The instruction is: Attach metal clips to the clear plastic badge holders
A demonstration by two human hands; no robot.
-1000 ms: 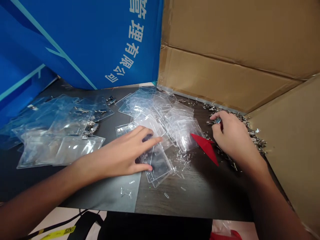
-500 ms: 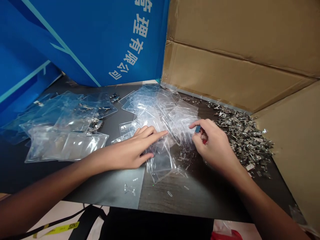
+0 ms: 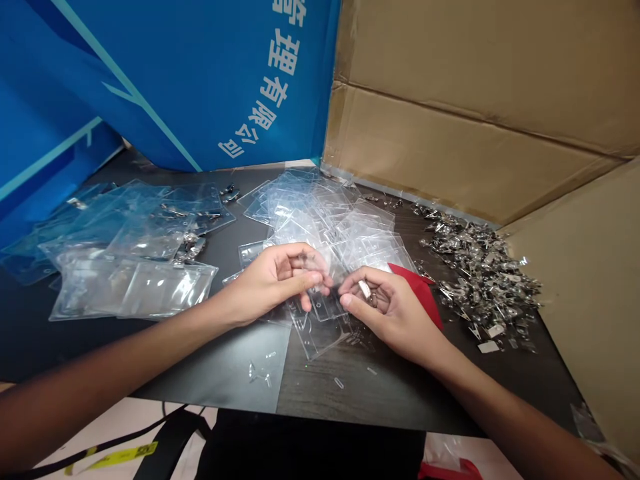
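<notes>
My left hand [image 3: 274, 283] is turned palm up, its fingertips gripping the edge of a clear plastic badge holder [image 3: 320, 333] that lies tilted on the table. My right hand [image 3: 387, 310] pinches a small metal badge clip [image 3: 365, 289] close to that holder. A loose stack of clear badge holders [image 3: 320, 223] lies just beyond both hands. To the right of my right hand sits a red triangular piece [image 3: 423, 293], partly hidden by the wrist. Further right spreads a heap of metal clips [image 3: 480, 280].
Plastic bags of clear holders [image 3: 130, 267] lie at the left of the dark table [image 3: 380, 393]. Small clear plastic strips [image 3: 260, 373] are scattered near its front edge. Blue printed board stands behind, cardboard sheets [image 3: 450, 113] behind and right.
My hands have come together at the middle. The left hand has rolled palm up onto the holder, and the right has moved left with the clip. The red piece now shows.
</notes>
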